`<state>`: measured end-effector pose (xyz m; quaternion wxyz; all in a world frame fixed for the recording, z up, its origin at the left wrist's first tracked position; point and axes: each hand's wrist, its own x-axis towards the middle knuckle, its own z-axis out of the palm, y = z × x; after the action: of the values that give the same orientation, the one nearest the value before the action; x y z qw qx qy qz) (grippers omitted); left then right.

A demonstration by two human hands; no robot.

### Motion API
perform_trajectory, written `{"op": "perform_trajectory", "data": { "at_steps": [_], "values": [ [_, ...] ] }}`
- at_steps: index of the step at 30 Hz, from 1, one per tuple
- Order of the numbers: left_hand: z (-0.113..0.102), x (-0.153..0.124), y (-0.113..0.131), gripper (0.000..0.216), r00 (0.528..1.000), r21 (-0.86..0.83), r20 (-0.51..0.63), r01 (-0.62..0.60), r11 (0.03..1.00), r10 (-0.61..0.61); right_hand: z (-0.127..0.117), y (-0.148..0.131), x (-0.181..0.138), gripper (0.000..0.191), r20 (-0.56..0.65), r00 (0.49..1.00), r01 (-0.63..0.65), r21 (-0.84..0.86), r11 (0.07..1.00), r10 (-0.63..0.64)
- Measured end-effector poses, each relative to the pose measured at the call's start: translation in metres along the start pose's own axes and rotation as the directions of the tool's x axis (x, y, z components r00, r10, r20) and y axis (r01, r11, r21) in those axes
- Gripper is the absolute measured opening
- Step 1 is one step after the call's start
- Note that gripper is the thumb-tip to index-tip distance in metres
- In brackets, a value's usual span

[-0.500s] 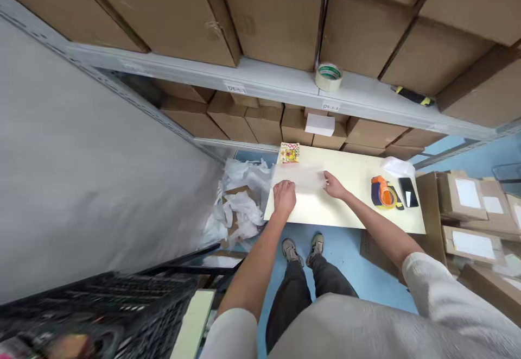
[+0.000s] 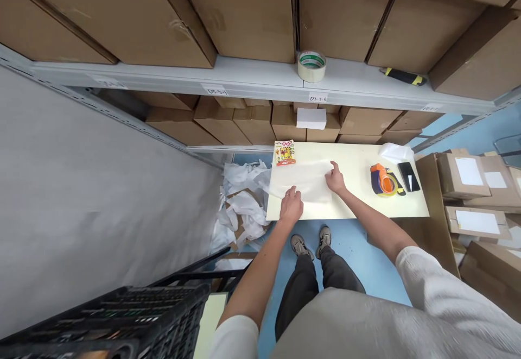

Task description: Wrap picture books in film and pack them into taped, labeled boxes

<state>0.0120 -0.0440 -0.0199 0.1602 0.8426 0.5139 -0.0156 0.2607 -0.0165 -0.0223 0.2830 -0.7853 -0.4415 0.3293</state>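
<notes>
sheet [image 2: 312, 181] on desk [image 2: 354, 158], pinched in right hand [image 2: 334, 178], touched by left hand [image 2: 292, 205], grip unclear, crate [image 2: 173, 315] with indistinct contents [image 2: 95, 354]

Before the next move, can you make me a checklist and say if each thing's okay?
1. Left hand on the thin white sheet: ok, at its near side.
2. Right hand at the sheet: ok, by its right edge.
3. Colorful packet clear of both hands: ok, near the table's far left corner.
4. Orange tape dispenser on the table: ok, right of the right hand.
5. Sheet free of small tears: cannot tell.
</notes>
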Motion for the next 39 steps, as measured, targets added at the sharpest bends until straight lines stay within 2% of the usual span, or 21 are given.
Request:
{"op": "perform_trajectory", "data": {
  "at_steps": [3, 7, 10, 12, 14, 16, 18, 19, 22, 24, 26, 30, 34, 36, 39],
  "values": [
    [0.003, -0.007, -0.004, 0.033, 0.999, 0.003, 0.022, 0.024, 1.0, -0.025, 0.005, 0.01, -0.003, 0.075, -0.058, 0.998, -0.03, -0.078, 0.997, 0.025],
    [0.001, -0.007, -0.022, 0.048, 1.0, 0.01, 0.005, 0.019, 1.0, -0.019, 0.009, 0.018, -0.01, 0.075, -0.059, 0.998, -0.004, -0.152, 0.988, -0.005],
    [-0.003, -0.004, -0.038, 0.055, 1.0, 0.028, 0.021, 0.02, 0.999, -0.021, 0.009, 0.009, -0.019, 0.076, -0.103, 0.993, 0.02, -0.35, 0.937, -0.06],
    [-0.005, -0.002, -0.045, 0.055, 0.999, 0.036, 0.042, 0.016, 0.999, -0.018, 0.012, -0.004, -0.027, 0.074, -0.108, 0.978, 0.101, -0.514, 0.852, -0.181],
    [-0.006, -0.002, -0.049, 0.056, 0.999, 0.036, 0.051, 0.001, 0.999, -0.003, 0.02, -0.019, -0.034, 0.067, 0.029, 0.946, 0.275, -0.593, 0.756, -0.321],
    [-0.006, -0.003, -0.05, 0.057, 0.999, 0.025, 0.049, -0.011, 1.0, 0.01, 0.035, -0.032, -0.038, 0.061, 0.256, 0.877, 0.478, -0.551, 0.684, -0.407],
    [-0.005, -0.007, -0.051, 0.057, 0.999, 0.015, 0.044, -0.003, 1.0, 0.003, 0.053, -0.041, -0.039, 0.057, 0.402, 0.815, 0.576, -0.498, 0.648, -0.416],
    [-0.006, -0.008, -0.052, 0.056, 0.999, 0.014, 0.04, 0.015, 1.0, -0.015, 0.063, -0.044, -0.039, 0.057, 0.442, 0.805, 0.586, -0.492, 0.644, -0.395],
    [-0.009, -0.013, -0.057, 0.049, 0.99, 0.023, 0.014, 0.137, 0.99, -0.137, 0.086, -0.048, -0.041, 0.06, 0.477, 0.828, 0.541, -0.539, 0.646, -0.295],
    [-0.012, -0.015, -0.06, 0.044, 0.977, 0.029, 0.001, 0.214, 0.976, -0.214, 0.095, -0.051, -0.044, 0.063, 0.474, 0.846, 0.509, -0.577, 0.639, -0.246],
    [-0.017, -0.016, -0.064, 0.04, 0.971, 0.038, 0.005, 0.24, 0.97, -0.241, 0.098, -0.053, -0.048, 0.068, 0.465, 0.861, 0.481, -0.61, 0.63, -0.207],
    [-0.023, -0.017, -0.067, 0.035, 0.972, 0.041, 0.039, 0.229, 0.973, -0.23, 0.096, -0.057, -0.061, 0.079, 0.403, 0.903, 0.401, -0.666, 0.629, -0.148],
    [-0.024, -0.019, -0.071, 0.035, 0.989, 0.0, 0.021, 0.146, 0.989, -0.146, 0.097, -0.058, -0.07, 0.077, 0.272, 0.945, 0.321, -0.672, 0.668, -0.181],
    [-0.022, -0.02, -0.074, 0.039, 0.992, -0.021, -0.002, 0.128, 0.992, -0.128, 0.1, -0.057, -0.068, 0.072, 0.244, 0.947, 0.321, -0.659, 0.68, -0.21],
    [-0.019, -0.022, -0.077, 0.048, 0.986, -0.035, 0.005, 0.168, 0.985, -0.168, 0.105, -0.054, -0.061, 0.07, 0.298, 0.927, 0.372, -0.636, 0.677, -0.229]
  ]
}}
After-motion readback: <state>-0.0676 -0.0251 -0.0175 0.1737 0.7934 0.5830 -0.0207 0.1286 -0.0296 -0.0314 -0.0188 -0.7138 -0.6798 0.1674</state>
